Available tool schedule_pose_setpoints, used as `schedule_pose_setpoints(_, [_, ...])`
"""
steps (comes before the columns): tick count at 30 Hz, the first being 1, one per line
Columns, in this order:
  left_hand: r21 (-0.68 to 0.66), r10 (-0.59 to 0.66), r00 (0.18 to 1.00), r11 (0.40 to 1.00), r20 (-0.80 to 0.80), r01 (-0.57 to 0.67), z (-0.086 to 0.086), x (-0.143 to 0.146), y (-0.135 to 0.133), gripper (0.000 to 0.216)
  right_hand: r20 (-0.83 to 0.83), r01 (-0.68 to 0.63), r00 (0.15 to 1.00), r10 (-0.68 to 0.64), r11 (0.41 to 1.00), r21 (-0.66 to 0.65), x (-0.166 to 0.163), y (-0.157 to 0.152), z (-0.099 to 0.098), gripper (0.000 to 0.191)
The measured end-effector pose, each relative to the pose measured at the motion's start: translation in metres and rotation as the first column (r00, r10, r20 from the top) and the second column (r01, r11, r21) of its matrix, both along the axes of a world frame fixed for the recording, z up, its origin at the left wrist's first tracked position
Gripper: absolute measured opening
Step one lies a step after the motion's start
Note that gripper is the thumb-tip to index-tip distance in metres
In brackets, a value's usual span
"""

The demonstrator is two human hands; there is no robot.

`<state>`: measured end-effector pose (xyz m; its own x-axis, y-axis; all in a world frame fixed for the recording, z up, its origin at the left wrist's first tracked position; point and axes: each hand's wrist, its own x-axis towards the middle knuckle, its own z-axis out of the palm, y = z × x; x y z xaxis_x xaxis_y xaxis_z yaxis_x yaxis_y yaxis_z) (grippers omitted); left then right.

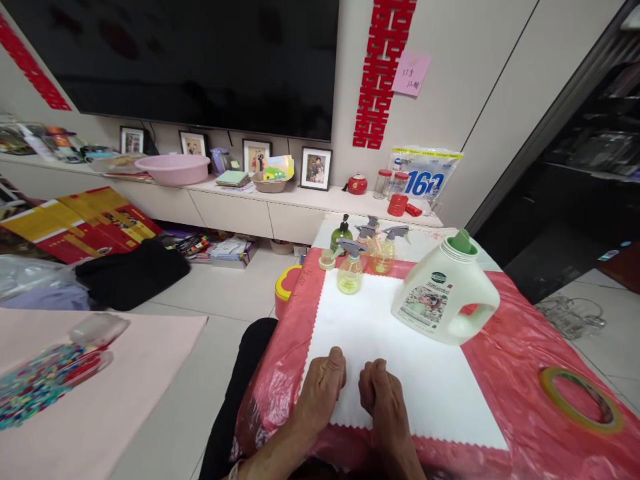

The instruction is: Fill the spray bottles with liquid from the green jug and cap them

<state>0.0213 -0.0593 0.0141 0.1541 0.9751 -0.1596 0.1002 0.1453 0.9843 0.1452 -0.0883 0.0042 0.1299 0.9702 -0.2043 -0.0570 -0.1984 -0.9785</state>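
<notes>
My left hand (pixel 325 380) is curled into a fist, thumb on top, over the front of a white scallop-edged mat (pixel 430 387). Beside it, a small gap to the right, my right hand (pixel 383 393) is closed the same way; nothing shows in either. Beyond them stands a clear spray bottle (pixel 350 275) with a grey trigger head and a little yellowish liquid. A large pale green detergent jug (pixel 440 287) with an open neck is on the mat's right side. More spray bottles (pixel 384 253) and a green pump bottle (pixel 341 235) are grouped behind, near a small round cap (pixel 327 259).
Red plastic (pixel 505 333) covers the table, with a roll of tape (pixel 581 399) at the right. To the left, a pink-covered surface (pixel 150 373) holds colourful beads (pixel 40 380). A low cabinet (pixel 235 210) with framed photos and a pink basin (pixel 175 169) runs along the wall.
</notes>
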Motion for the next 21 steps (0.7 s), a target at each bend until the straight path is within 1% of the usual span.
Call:
schedule_pose_setpoints(5, [-0.019,-0.010,1.000,1.000,-0.007,0.009,0.001,0.000,0.000,0.075,0.019,0.003,1.000,-0.002,1.000,-0.028,0.001,0.002,-0.002,0.077])
schedule_pose_setpoints(10, [-0.032,-0.015,1.000,0.999,-0.011,0.015,-0.001,0.001,-0.002,0.074,-0.029,0.009,1.000,-0.010,0.999,-0.039,-0.001,0.002,-0.008,0.075])
schedule_pose_setpoints(12, [-0.002,-0.014,1.000,1.000,-0.026,0.014,-0.001,0.000,0.002,0.072,-0.042,0.017,0.999,-0.018,0.999,-0.031,-0.001,0.000,-0.005,0.074])
schedule_pose_setpoints(13, [0.039,-0.008,0.999,0.999,-0.032,0.009,-0.001,-0.001,0.006,0.071,-0.051,0.028,0.998,-0.030,0.999,-0.028,-0.001,0.000,-0.003,0.073])
schedule_pose_setpoints(15, [0.160,0.013,0.999,0.987,-0.047,-0.006,0.001,-0.002,0.021,0.063,-0.059,0.039,0.997,-0.040,0.999,-0.020,0.000,-0.001,0.003,0.072])
schedule_pose_setpoints(17, [0.272,0.057,0.995,0.962,-0.080,-0.033,0.003,-0.002,0.044,0.041,-0.053,0.028,0.998,-0.028,1.000,-0.010,0.003,-0.002,0.007,0.071])
schedule_pose_setpoints(18, [0.299,0.091,0.990,0.953,-0.107,-0.055,0.004,-0.001,0.058,0.035,-0.048,0.010,0.999,-0.011,1.000,-0.005,0.004,-0.003,0.008,0.072])
schedule_pose_setpoints(19, [0.314,0.132,0.982,0.946,-0.135,-0.084,0.004,0.001,0.072,0.043,-0.046,-0.011,0.999,0.011,1.000,0.003,0.005,-0.003,0.009,0.072])
schedule_pose_setpoints(21, [0.359,0.213,0.962,0.923,-0.172,-0.140,0.001,0.008,0.101,0.068,-0.061,-0.038,0.997,0.039,0.999,0.020,0.008,-0.003,0.010,0.071])
